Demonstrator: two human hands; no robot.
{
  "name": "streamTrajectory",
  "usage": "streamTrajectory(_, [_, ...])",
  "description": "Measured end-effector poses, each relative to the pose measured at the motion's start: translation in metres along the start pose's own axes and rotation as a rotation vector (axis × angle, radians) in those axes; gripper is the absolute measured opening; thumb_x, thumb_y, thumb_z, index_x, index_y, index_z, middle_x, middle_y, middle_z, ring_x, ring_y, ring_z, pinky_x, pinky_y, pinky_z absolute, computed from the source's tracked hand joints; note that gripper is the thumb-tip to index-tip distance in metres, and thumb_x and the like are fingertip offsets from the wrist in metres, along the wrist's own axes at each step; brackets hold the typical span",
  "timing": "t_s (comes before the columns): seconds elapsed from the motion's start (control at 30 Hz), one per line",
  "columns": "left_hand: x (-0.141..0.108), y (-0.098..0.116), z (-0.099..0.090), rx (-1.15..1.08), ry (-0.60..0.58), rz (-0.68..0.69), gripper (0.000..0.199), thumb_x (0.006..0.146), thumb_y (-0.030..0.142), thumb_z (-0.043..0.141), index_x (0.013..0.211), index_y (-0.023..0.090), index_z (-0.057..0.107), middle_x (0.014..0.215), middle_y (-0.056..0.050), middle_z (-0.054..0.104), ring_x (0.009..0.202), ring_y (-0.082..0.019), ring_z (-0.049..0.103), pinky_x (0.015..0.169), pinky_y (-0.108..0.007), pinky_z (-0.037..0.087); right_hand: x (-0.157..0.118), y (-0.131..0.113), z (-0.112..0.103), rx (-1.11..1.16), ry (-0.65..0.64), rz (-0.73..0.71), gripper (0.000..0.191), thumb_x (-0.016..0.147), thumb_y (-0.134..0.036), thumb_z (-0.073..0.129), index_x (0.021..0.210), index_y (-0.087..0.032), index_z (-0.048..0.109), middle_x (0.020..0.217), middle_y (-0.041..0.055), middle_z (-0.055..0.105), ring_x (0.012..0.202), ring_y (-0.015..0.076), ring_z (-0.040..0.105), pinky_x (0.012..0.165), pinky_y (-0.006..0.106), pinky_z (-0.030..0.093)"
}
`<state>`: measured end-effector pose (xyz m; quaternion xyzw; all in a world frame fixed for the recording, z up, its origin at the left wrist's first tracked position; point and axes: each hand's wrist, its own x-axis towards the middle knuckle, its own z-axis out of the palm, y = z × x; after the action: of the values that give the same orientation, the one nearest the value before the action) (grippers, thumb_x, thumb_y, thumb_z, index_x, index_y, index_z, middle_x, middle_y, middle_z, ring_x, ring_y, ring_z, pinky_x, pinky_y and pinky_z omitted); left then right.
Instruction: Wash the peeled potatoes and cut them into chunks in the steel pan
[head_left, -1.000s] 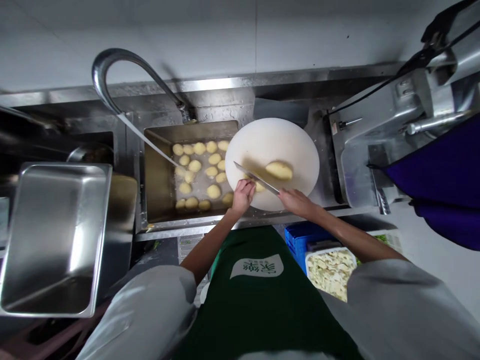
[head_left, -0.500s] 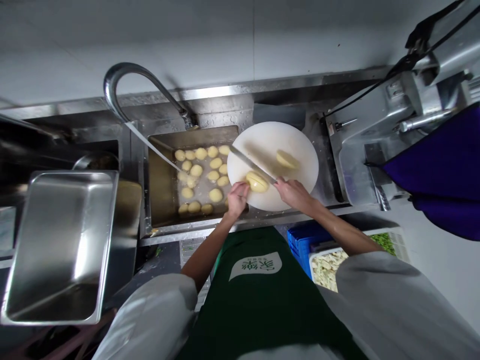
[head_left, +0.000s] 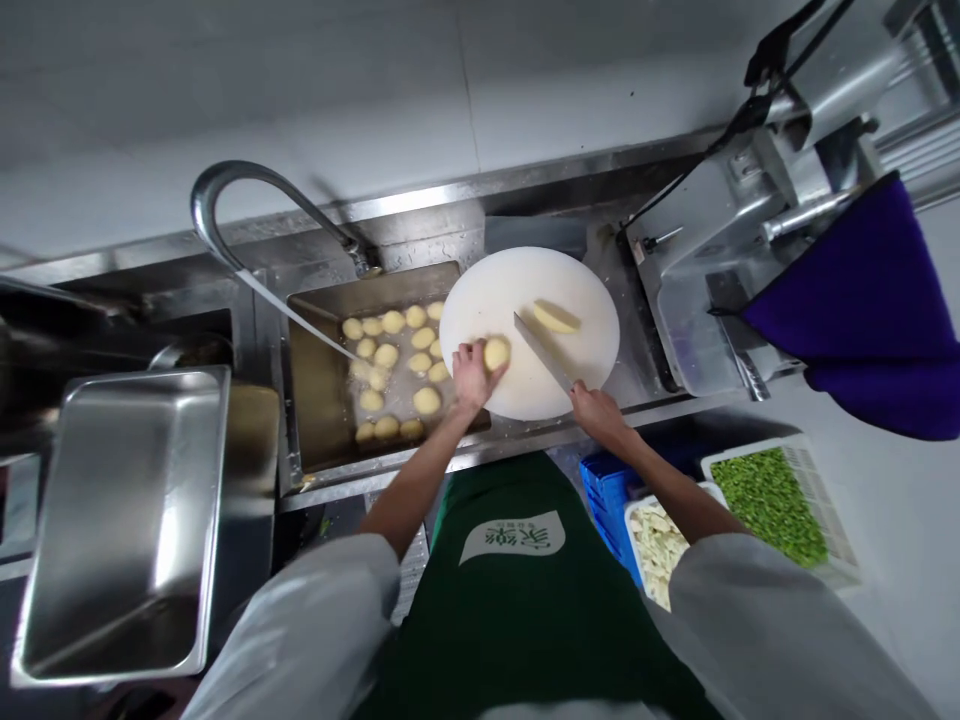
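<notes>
My left hand [head_left: 471,377] grips a peeled potato [head_left: 496,353] at the left part of the round white cutting board [head_left: 525,390]. In my right hand [head_left: 596,412] is the handle of a knife [head_left: 541,350], at the board's front right edge. The blade points up and left, low over or on the board, apart from the held potato. A cut potato piece [head_left: 556,317] lies just beyond the blade. Several peeled potatoes [head_left: 427,401] sit in water in the sink [head_left: 319,400] on the left.
A curved faucet [head_left: 262,172] runs water into the sink. A steel pan [head_left: 127,520] stands at the left. Front right are crates of green pieces [head_left: 772,500] and pale pieces [head_left: 656,540]. Purple cloth [head_left: 855,300] hangs by a machine [head_left: 697,270].
The knife has moved right, away from the held potato, and its tip now lies nearer the board's middle. My left hand has turned the potato. The view has shifted, showing more of the green pieces.
</notes>
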<state>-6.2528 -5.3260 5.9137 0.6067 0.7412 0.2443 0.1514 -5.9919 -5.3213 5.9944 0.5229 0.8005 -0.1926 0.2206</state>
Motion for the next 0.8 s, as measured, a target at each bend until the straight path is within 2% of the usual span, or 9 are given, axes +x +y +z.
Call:
streamTrajectory(0.07, [-0.019, -0.001, 0.002, -0.074, 0.098, -0.171, 0.056, 0.091, 0.049, 0.060, 0.135, 0.016, 0.050, 0.110, -0.016, 0.060, 0.099, -0.030, 0.061, 0.092, -0.047, 0.051, -0.004, 0.000, 0.004, 0.022, -0.008, 0.000, 0.036, 0.107, -0.029, 0.021, 0.122, -0.012, 0.048, 0.101, 0.0190, 0.072, 0.099, 0.0284, 0.072, 0.079, 0.033, 0.050])
streamTrajectory(0.13, [-0.026, -0.007, -0.009, -0.127, 0.021, -0.143, 0.045, 0.096, 0.039, 0.050, 0.136, 0.017, 0.050, 0.108, -0.013, 0.061, 0.092, -0.025, 0.063, 0.087, -0.042, 0.055, -0.007, 0.003, 0.007, 0.047, -0.014, 0.001, 0.037, 0.107, -0.031, 0.020, 0.123, -0.013, 0.048, 0.101, 0.0190, 0.072, 0.099, 0.0283, 0.072, 0.080, 0.033, 0.050])
streamTrajectory(0.2, [-0.015, -0.013, -0.029, -0.093, -0.169, 0.100, 0.045, 0.092, 0.023, 0.049, 0.137, 0.019, 0.052, 0.121, -0.014, 0.059, 0.107, -0.025, 0.062, 0.095, -0.041, 0.053, -0.010, 0.009, 0.009, 0.062, -0.015, 0.016, 0.038, 0.107, -0.032, 0.021, 0.123, -0.012, 0.048, 0.103, 0.0196, 0.072, 0.100, 0.0285, 0.071, 0.082, 0.034, 0.050])
streamTrajectory(0.3, [0.028, -0.016, -0.053, 0.091, -0.586, 0.558, 0.060, 0.079, 0.009, 0.053, 0.136, 0.028, 0.056, 0.143, -0.009, 0.053, 0.139, -0.030, 0.042, 0.116, -0.052, 0.035, -0.013, 0.016, 0.010, 0.073, -0.003, 0.033, 0.037, 0.106, -0.032, 0.022, 0.122, -0.012, 0.049, 0.105, 0.0199, 0.072, 0.100, 0.0293, 0.071, 0.083, 0.036, 0.050])
streamTrajectory(0.37, [0.056, -0.012, -0.058, 0.206, -0.782, 0.719, 0.062, 0.078, 0.007, 0.053, 0.133, 0.034, 0.058, 0.144, -0.005, 0.053, 0.141, -0.031, 0.039, 0.118, -0.057, 0.025, -0.014, 0.016, 0.011, 0.080, 0.007, 0.035, 0.036, 0.106, -0.032, 0.023, 0.122, -0.012, 0.049, 0.104, 0.0199, 0.072, 0.100, 0.0294, 0.071, 0.083, 0.036, 0.050])
streamTrajectory(0.4, [0.065, -0.010, -0.057, 0.243, -0.812, 0.747, 0.060, 0.079, 0.008, 0.055, 0.133, 0.034, 0.058, 0.143, -0.005, 0.054, 0.138, -0.031, 0.041, 0.118, -0.057, 0.025, -0.014, 0.015, 0.011, 0.084, 0.008, 0.037, 0.036, 0.106, -0.031, 0.023, 0.121, -0.012, 0.049, 0.103, 0.0199, 0.072, 0.101, 0.0293, 0.071, 0.084, 0.035, 0.050])
streamTrajectory(0.5, [0.060, 0.000, -0.042, 0.282, -0.685, 0.659, 0.055, 0.083, 0.027, 0.067, 0.138, 0.028, 0.056, 0.136, -0.012, 0.056, 0.125, -0.034, 0.049, 0.111, -0.052, 0.032, -0.015, 0.004, 0.011, 0.093, 0.007, 0.040, 0.034, 0.105, -0.027, 0.024, 0.123, -0.011, 0.048, 0.104, 0.0207, 0.072, 0.100, 0.0293, 0.072, 0.084, 0.035, 0.051])
streamTrajectory(0.7, [-0.012, 0.007, -0.004, 0.153, -0.172, 0.222, 0.062, 0.086, 0.055, 0.067, 0.133, 0.016, 0.056, 0.122, -0.018, 0.055, 0.112, -0.036, 0.051, 0.097, -0.049, 0.041, -0.010, -0.024, 0.011, 0.063, -0.009, -0.047, 0.033, 0.099, -0.013, 0.030, 0.127, -0.009, 0.047, 0.102, 0.0219, 0.072, 0.103, 0.0299, 0.071, 0.085, 0.035, 0.052])
streamTrajectory(0.8, [-0.015, 0.007, 0.009, 0.028, -0.062, 0.313, 0.039, 0.094, 0.048, 0.059, 0.121, 0.019, 0.063, 0.115, -0.014, 0.058, 0.109, -0.030, 0.050, 0.095, -0.045, 0.042, -0.006, -0.024, 0.008, 0.031, -0.014, -0.066, 0.034, 0.097, -0.010, 0.031, 0.127, -0.010, 0.047, 0.103, 0.0211, 0.072, 0.103, 0.0299, 0.071, 0.084, 0.036, 0.052])
